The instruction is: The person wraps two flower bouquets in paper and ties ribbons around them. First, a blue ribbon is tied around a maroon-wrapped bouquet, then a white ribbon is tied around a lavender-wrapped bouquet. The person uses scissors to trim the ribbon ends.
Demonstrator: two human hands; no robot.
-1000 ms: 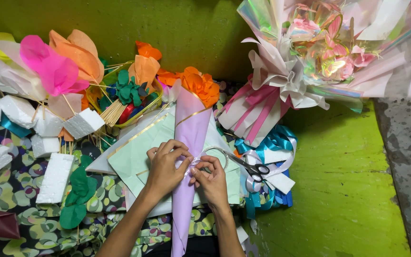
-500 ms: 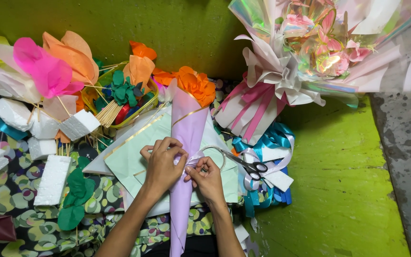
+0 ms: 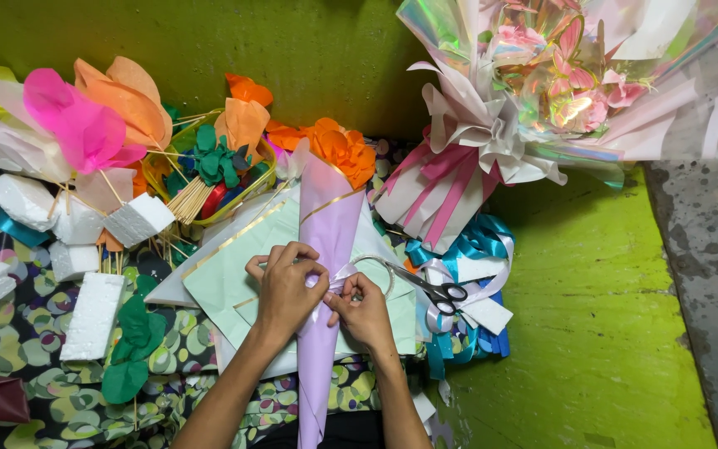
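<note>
Both my hands pinch pale ribbon at the lilac paper cone.

My left hand and right hand have fingers clenched on the ribbon, hiding its knot. The cone's tip runs off frame. I count one pair of scissors just right.

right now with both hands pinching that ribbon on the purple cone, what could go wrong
1. The left hand and right hand grip a pale ribbon around the purple paper cone; pulling too hard could crease or crush the paper.
2. The cone lies loose on stacked pale green sheets, so it might slide or roll and loosen the wrap.
3. The scissors lie close by the right hand, tips pointing toward it; a quick move could catch them.
</note>
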